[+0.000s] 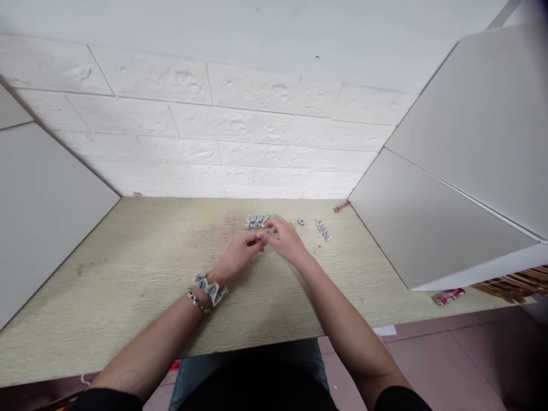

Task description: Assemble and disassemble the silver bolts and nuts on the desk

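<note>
My left hand (242, 252), with a scrunchie and a chain bracelet at its wrist, is closed in a pinch above the wooden table (171, 297). Its fingertips meet those of my right hand (287, 241), which is also closed, thumb toward the left fingers. Something small and dark shows at the fingertips, too small to name. Just beyond the hands, silvery screws (256, 221) stand in rows, partly hidden by my right fingers. To the right of that hand lie a small metal piece (301, 222) and a line of several thin screws (323, 230).
White brick-patterned wall (240, 125) closes off the back. Pale panels stand at the left (55, 200) and right (454, 222). A red battery-like cylinder (341, 206) lies by the right panel's back corner; another red cylinder (449, 297) lies near the front edge beside a wicker item (514, 285).
</note>
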Demonstrator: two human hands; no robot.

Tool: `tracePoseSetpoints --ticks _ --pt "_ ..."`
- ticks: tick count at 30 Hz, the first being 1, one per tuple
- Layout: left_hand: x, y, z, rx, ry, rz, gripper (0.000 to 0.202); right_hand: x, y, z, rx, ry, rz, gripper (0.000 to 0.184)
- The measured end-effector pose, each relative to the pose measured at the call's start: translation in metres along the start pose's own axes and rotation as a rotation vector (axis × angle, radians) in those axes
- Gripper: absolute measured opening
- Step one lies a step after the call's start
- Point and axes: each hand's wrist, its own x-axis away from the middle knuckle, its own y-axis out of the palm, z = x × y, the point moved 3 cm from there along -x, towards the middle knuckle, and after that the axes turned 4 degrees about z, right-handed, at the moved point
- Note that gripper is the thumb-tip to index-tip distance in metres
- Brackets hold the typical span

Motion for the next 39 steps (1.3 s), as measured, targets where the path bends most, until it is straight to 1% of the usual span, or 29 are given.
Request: tracePoseSetpoints --ticks 2,4,7,9,11,12,13,16,17,18,19,23,28,31,33,35,39 --pt "0.002 0.004 0.000 -0.034 -0.016 -0.030 0.021 0.002 0.006 -0.002 -0.065 -0.034 0.006 0.040" --pt "0.002 0.006 0.000 -0.022 -0.039 -0.053 0.022 0.004 0.014 -0.005 -0.162 -0.036 0.001 0.050" --pt "0.000 0.002 0.001 0.083 -0.067 -0.033 0.024 0.007 0.023 -0.007 -0.344 0.038 -0.032 0.061" --pt "-0.002 -0.003 0.001 0.171 -0.107 -0.005 0.025 0.007 0.026 -0.007 -0.468 0.097 -0.068 0.065" --pt "-0.004 -0.010 0.001 0.266 -0.159 0.038 0.026 0.007 0.025 -0.006 -0.589 0.140 -0.091 0.063" --pt "-0.005 -0.012 0.001 0.306 -0.181 0.063 0.025 0.006 0.024 -0.004 -0.646 0.152 -0.079 0.060" --pt "-0.005 -0.014 0.000 0.338 -0.198 0.092 0.025 0.005 0.020 -0.003 -0.699 0.162 -0.036 0.058" --pt "-0.006 -0.016 -0.003 0.354 -0.225 0.131 0.026 0.002 0.007 0.004 -0.801 0.196 0.206 0.065" --pt "-0.007 -0.016 -0.004 0.343 -0.229 0.128 0.026 0.002 0.003 0.006 -0.808 0.208 0.272 0.065" --pt "-0.007 -0.015 -0.004 0.331 -0.233 0.122 0.026 0.002 0.001 0.007 -0.804 0.217 0.310 0.064" --pt "-0.007 -0.014 -0.005 0.320 -0.235 0.115 0.026 0.001 0.000 0.007 -0.794 0.223 0.320 0.062" --pt "-0.006 -0.013 -0.005 0.313 -0.236 0.100 0.027 0.001 0.005 0.005 -0.714 0.198 0.265 0.054" --pt "-0.005 -0.014 -0.004 0.475 -0.254 0.117 0.042 0.001 0.015 0.001 -0.593 0.111 0.177 0.039" --pt "-0.006 -0.015 -0.006 0.534 -0.299 0.124 0.040 0.003 0.018 0.000 -0.575 0.108 0.147 0.033" --pt "-0.006 -0.015 -0.006 0.568 -0.320 0.121 0.038 0.004 0.019 -0.001 -0.562 0.108 0.136 0.034" --pt "-0.006 -0.014 -0.005 0.605 -0.327 0.123 0.040 0.005 0.021 -0.003 -0.536 0.082 0.114 0.039" --pt "-0.004 -0.014 -0.003 0.668 -0.343 0.145 0.057 0.008 0.025 -0.007 -0.502 0.040 -0.005 0.055"
